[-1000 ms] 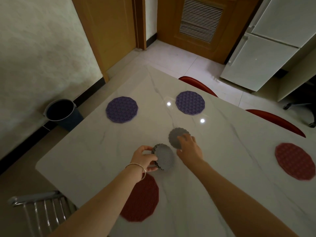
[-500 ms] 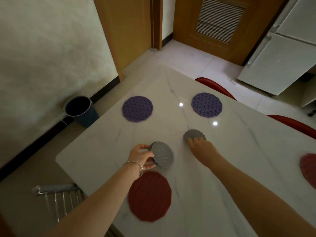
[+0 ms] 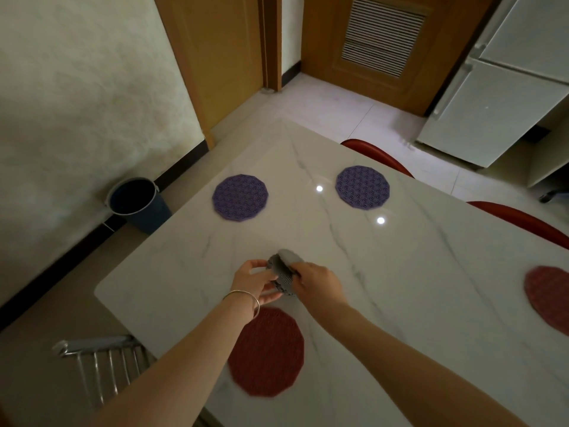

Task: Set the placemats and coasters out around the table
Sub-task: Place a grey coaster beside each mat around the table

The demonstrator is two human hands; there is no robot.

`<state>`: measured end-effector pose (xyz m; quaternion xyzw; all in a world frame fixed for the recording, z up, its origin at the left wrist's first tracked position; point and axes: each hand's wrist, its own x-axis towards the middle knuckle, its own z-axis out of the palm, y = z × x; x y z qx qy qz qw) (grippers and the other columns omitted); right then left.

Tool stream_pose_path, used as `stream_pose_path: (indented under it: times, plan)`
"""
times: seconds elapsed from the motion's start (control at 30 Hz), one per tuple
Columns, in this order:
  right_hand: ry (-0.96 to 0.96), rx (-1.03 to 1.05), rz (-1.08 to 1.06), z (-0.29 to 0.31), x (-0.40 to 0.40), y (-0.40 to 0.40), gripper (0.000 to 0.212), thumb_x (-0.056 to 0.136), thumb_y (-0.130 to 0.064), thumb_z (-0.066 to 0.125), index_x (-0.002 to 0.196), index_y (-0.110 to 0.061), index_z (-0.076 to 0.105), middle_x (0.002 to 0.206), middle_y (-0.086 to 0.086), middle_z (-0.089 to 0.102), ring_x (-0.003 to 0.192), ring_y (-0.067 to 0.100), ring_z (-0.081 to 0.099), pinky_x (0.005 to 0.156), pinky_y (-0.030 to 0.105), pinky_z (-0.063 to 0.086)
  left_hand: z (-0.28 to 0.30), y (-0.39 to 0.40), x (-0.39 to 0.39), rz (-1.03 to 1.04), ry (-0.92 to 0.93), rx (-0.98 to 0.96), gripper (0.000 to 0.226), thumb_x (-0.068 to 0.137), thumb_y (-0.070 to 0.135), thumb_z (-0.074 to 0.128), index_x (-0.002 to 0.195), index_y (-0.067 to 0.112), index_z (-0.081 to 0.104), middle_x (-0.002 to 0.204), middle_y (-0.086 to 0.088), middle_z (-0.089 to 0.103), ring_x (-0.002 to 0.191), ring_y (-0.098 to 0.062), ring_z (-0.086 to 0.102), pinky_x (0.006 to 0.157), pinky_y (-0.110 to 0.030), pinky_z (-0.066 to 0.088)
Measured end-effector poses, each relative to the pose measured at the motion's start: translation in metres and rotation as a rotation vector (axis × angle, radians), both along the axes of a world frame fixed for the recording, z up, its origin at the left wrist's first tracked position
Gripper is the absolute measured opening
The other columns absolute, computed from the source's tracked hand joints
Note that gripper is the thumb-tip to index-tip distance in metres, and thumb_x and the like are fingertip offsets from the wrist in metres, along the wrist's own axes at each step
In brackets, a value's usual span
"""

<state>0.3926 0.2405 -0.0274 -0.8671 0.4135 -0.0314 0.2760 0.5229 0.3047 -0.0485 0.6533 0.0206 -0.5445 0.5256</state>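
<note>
Nearest to us on the white marble desk (image 3: 400, 303) lies a red placemat (image 3: 267, 352), flat, just on our side of our hands. Just beyond that red placemat we hold the grey coasters (image 3: 283, 271) up off the desk between both hands. Our left hand (image 3: 254, 283), a thin bangle (image 3: 246, 298) at its wrist, has its grip curled round the left edge of the coasters. Our right hand (image 3: 317, 283) pinches them from the right side, its grip also closed on them. How many coasters are in the stack we cannot tell.

Well to the right of the red placemat, at the picture's edge, lies a second red placemat (image 3: 549, 298). Farther off from the red placemat lie two purple placemats, one on the left (image 3: 240, 197) and one on the right (image 3: 362, 187), well apart. Off the desk's left edge a dark bucket (image 3: 135, 201) stands on the floor.
</note>
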Motion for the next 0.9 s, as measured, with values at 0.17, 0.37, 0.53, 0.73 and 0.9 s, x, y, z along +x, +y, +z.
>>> stream_pose_path:
  times: [0.17,0.37,0.53,0.73,0.9]
  plan:
    - [-0.035,-0.002,0.022,-0.002,0.0,0.018,0.031,0.09,-0.013,0.044,0.118,-0.013,0.058,0.108,0.013,0.064,0.096,0.031,0.059,0.078,0.037,0.048,-0.001,0.003,-0.003,0.024,0.031,-0.026,0.023,0.082,-0.009,0.06,0.094,0.011,0.055,0.079,-0.018,0.066,0.067,-0.027,0.067,0.05,-0.033,0.056]
    - [-0.064,-0.02,0.023,-0.006,-0.005,0.02,0.027,0.086,-0.014,0.049,0.109,-0.011,0.062,0.101,0.011,0.064,0.09,0.031,0.06,0.073,0.039,0.05,-0.005,0.007,-0.004,0.062,0.082,-0.044,0.021,0.082,-0.004,0.059,0.098,0.01,0.058,0.088,-0.02,0.068,0.079,-0.031,0.069,0.056,-0.037,0.058]
    - [-0.14,0.02,0.023,-0.004,-0.014,0.02,0.031,0.081,-0.015,0.058,0.111,-0.016,0.065,0.104,0.008,0.065,0.093,0.028,0.061,0.075,0.037,0.052,-0.005,0.003,-0.009,0.089,0.135,-0.023,0.011,0.082,0.003,0.065,0.092,0.006,0.063,0.083,-0.018,0.069,0.083,-0.032,0.067,0.054,-0.039,0.057]
    - [-0.115,0.046,-0.008,0.0,-0.036,0.015,0.035,0.088,-0.013,0.051,0.122,-0.019,0.06,0.117,0.004,0.062,0.108,0.022,0.055,0.087,0.037,0.048,-0.005,0.0,-0.025,0.022,0.134,-0.01,0.012,0.086,-0.006,0.055,0.09,0.004,0.06,0.088,-0.019,0.064,0.081,-0.031,0.064,0.056,-0.041,0.055]
    - [-0.197,0.012,-0.201,0.009,-0.064,0.015,0.028,0.089,-0.016,0.056,0.116,-0.012,0.061,0.114,0.008,0.061,0.106,0.024,0.054,0.089,0.034,0.046,0.004,-0.001,-0.04,-0.014,0.156,-0.04,0.01,0.086,-0.003,0.056,0.092,0.005,0.062,0.091,-0.018,0.065,0.083,-0.033,0.064,0.055,-0.041,0.056]
